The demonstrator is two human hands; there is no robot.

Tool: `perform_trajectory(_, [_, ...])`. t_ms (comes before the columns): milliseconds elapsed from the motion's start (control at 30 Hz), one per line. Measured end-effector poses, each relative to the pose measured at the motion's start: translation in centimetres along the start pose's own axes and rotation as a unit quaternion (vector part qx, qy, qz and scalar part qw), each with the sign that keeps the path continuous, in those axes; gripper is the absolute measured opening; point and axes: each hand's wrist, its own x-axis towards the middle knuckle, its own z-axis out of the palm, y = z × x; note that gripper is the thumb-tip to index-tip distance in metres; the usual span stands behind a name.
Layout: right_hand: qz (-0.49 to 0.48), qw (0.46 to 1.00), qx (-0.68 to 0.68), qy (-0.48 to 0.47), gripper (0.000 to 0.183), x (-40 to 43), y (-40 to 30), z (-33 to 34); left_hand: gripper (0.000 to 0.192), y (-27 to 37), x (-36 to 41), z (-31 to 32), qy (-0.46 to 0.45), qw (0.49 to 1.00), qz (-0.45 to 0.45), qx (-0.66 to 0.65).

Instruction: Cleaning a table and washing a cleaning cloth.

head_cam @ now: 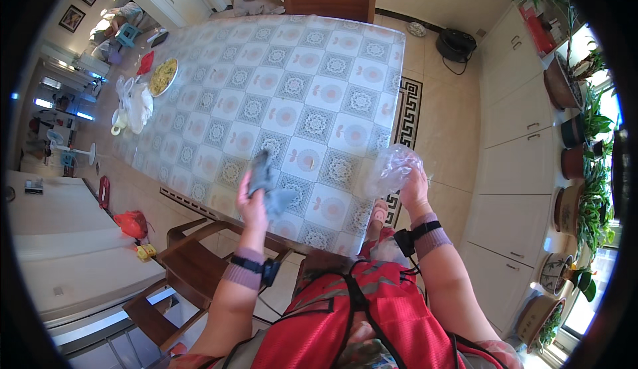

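Observation:
My left hand (250, 205) grips a grey cloth (277, 198) just over the near part of the table, the cloth blurred and partly hanging from my fingers. A patterned tablecloth (299, 87) with flower and lace squares covers the table. At the table's right edge, my right hand (414, 189) is closed around a crumpled clear plastic bag (388, 170). Between the two hands, a small yellowish crumb (312, 163) lies on the tablecloth.
A plate of yellow food (163, 77) and white plastic bags (134, 105) stand at the table's left end. Wooden chairs (197, 269) (329, 0) flank the table. White cabinets (513, 169) with potted plants (570, 209) line the right side. A black appliance (456, 44) sits on the floor.

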Motion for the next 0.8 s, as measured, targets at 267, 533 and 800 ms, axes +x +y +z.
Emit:
perform_trajectory(267, [0.113,0.989,0.098,-0.017,0.038,1.7,2.6,-3.2,0.061,-7.1,-3.3,-6.6,0.129,0.903,0.153,0.38])
perform_trajectory(533, [-0.136,0.834,-0.528,-0.084,0.057,-0.8,4.7,1.6,0.069,-9.0,-6.0,8.8,0.16,0.839,0.174,0.491])
perform_trajectory(800, [0.095,0.943,-0.284,0.145,0.025,2.9,4.4,-4.3,0.06,-7.6,-3.0,11.8,0.101,0.968,0.073,0.218])
